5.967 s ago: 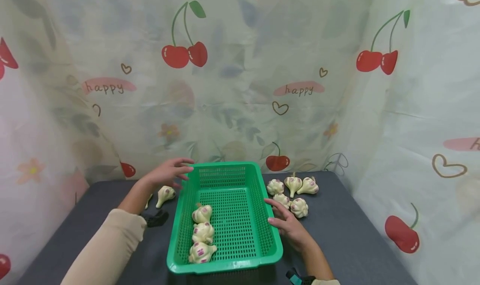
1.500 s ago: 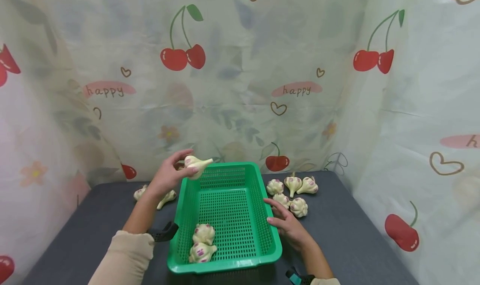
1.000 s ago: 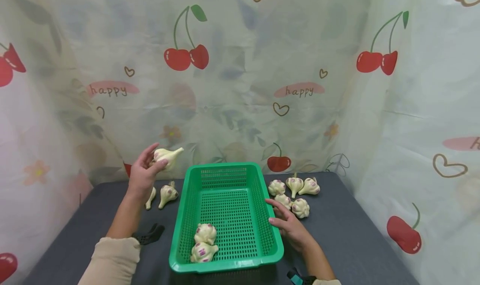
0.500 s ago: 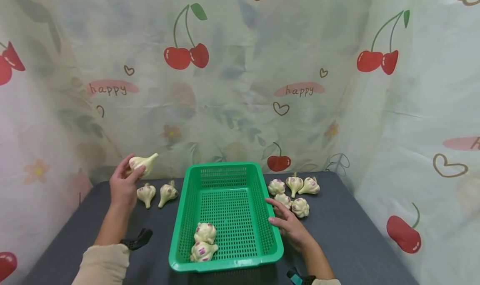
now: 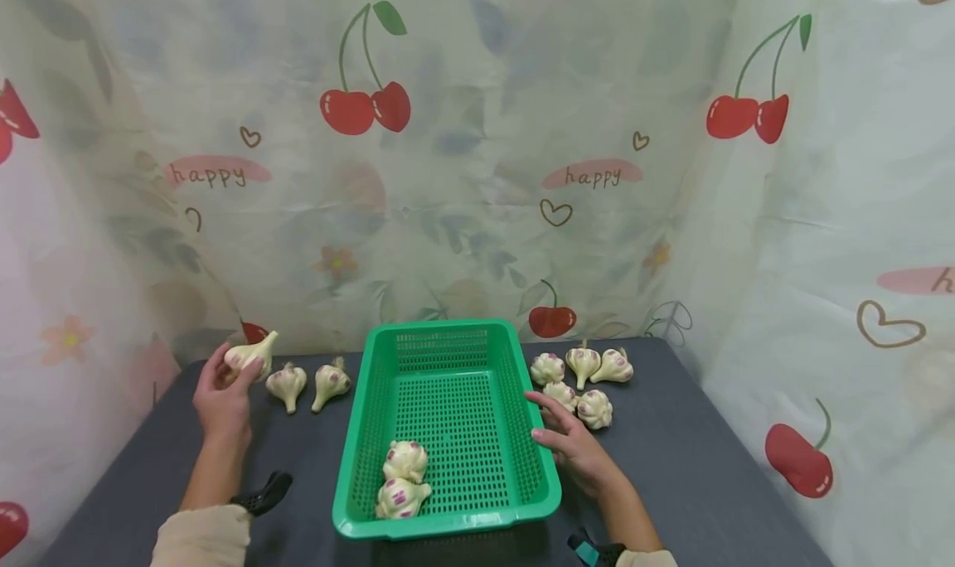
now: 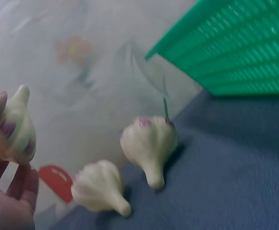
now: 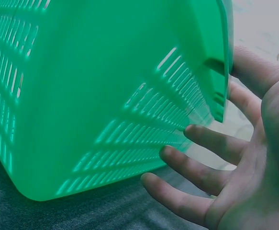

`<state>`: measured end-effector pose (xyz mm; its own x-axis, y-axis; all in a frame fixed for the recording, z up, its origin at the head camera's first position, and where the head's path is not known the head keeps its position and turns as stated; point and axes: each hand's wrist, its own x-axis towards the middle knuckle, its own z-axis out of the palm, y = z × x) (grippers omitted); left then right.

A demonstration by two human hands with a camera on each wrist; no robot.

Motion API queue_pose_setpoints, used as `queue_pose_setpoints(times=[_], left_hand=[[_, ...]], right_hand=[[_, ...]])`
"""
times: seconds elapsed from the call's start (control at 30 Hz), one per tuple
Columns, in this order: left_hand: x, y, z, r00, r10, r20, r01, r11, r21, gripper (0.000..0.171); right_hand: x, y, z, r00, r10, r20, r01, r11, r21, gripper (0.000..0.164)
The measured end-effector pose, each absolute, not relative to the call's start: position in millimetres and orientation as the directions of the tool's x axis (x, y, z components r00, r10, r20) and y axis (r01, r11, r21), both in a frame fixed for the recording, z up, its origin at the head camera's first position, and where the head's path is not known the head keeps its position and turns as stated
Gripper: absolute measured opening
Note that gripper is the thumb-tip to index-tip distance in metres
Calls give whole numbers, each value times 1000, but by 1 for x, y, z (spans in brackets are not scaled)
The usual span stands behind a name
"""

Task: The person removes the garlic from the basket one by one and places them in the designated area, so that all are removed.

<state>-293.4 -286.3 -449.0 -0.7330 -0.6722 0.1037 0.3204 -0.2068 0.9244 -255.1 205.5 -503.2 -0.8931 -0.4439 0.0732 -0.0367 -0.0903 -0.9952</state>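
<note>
My left hand (image 5: pixel 222 401) holds a garlic bulb (image 5: pixel 249 356) between thumb and fingers, its stem pointing up and to the right. It is at the far left of the table, beside two other garlic bulbs (image 5: pixel 287 386) (image 6: pixel 149 143) lying there. A green plastic basket (image 5: pixel 448 527) stands in the middle, with two garlic bulbs (image 5: pixel 403 498) along its left side. At the basket's right side is my right hand (image 5: pixel 578 447), its fingers spread. The right wrist view has those fingers (image 7: pixel 196 167) loosely extended at the slotted wall and rim.
Several garlic bulbs (image 5: pixel 594 409) lie grouped on the dark table (image 5: pixel 671 467) right of the basket, just beyond my right hand. A printed curtain (image 5: pixel 462 177) hangs close behind the table and along both sides.
One bulb of the three in the basket was taken out by my left hand. Holding it, the hand has moved left past the two bulbs and lowered. My right hand stays put.
</note>
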Motion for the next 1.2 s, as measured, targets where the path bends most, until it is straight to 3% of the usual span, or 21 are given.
queue_pose_setpoints(times=[0.23, 0.57, 0.8, 1.03, 1.2], left_hand=[[-292, -299, -468, -701, -713, 25, 210, -173, 962, 63], [-295, -319, -497, -700, -713, -38, -59, 5, 998, 72], [-291, -325, -506, -701, -714, 2, -137, 137, 981, 72], [-289, -330, -513, -732, -671, 114, -198, 370, 908, 72], [-292, -332, -515, -741, -658, 132, -239, 441, 865, 72]], right_hand=[[-254, 206, -503, -891, -448, 74, -38, -89, -995, 61], [-255, 206, -503, -892, -445, 75, -47, -74, -996, 60], [-254, 206, -503, -893, -445, 68, -39, -73, -997, 60], [-252, 207, -500, -899, -436, 51, -31, -54, -998, 60], [-253, 206, -501, -892, -449, 56, -27, -71, -997, 61]])
